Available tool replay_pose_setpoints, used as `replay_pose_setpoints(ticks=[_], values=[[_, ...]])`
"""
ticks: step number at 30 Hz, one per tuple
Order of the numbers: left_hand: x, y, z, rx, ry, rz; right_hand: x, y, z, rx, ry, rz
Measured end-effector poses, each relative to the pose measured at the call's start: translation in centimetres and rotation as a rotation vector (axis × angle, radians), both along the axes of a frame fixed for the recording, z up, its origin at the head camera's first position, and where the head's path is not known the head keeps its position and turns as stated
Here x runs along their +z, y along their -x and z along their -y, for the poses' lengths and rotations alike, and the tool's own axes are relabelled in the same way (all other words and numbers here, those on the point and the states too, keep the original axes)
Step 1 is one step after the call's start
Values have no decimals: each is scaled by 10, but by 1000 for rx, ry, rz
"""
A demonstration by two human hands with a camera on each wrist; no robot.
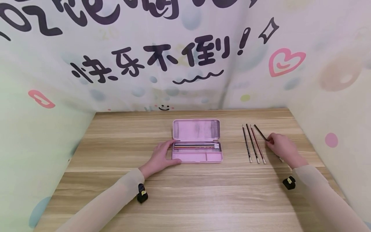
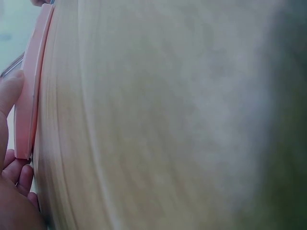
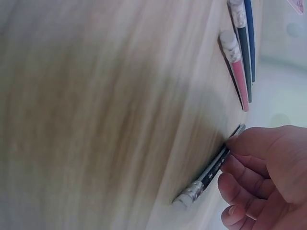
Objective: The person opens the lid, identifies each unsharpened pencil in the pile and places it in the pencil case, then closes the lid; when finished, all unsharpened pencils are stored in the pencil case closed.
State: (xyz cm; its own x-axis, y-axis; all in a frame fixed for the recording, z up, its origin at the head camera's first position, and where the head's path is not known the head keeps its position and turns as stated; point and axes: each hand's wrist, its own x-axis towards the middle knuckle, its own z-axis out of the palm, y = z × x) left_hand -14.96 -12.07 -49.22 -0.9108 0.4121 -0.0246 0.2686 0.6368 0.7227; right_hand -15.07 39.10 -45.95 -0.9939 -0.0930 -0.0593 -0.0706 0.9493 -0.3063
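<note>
On my feeds the pencil (image 3: 212, 170) sat in the right hand (image 1: 281, 148), pinched between thumb and fingertips. It slanted through the grip, its eraser end pointing back toward the wearer and its other end jutting out ahead and to the left. That eraser end looked to be touching the table (image 1: 203, 199), though the blurred wrist view kept me from being sure. Just left of the pinch I saw a red pencil (image 1: 258, 144), then two dark pencils (image 1: 247, 143), all lying roughly side by side. Well left of it stood the case (image 1: 189, 157), open, its lid (image 1: 197, 129) tipped back on the far side and more pencils (image 1: 195, 146) in the far compartment. The left hand (image 1: 158, 158) gripped the case's left end. Beyond rose the lettered wall (image 1: 197, 93).
</note>
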Motion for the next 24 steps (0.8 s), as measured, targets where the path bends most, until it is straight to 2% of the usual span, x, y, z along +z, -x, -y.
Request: replay_pose_setpoints(ticks=[12,17,24], values=[[-1,1,0,0,4,-6,-1,-1,-5,-26,-2,-24],[-1,1,0,-7,6,-21,5,-5,-4,-17,5,-69],[-1,1,-1,-14,4,-28,15,-10,4,22,11,-88]])
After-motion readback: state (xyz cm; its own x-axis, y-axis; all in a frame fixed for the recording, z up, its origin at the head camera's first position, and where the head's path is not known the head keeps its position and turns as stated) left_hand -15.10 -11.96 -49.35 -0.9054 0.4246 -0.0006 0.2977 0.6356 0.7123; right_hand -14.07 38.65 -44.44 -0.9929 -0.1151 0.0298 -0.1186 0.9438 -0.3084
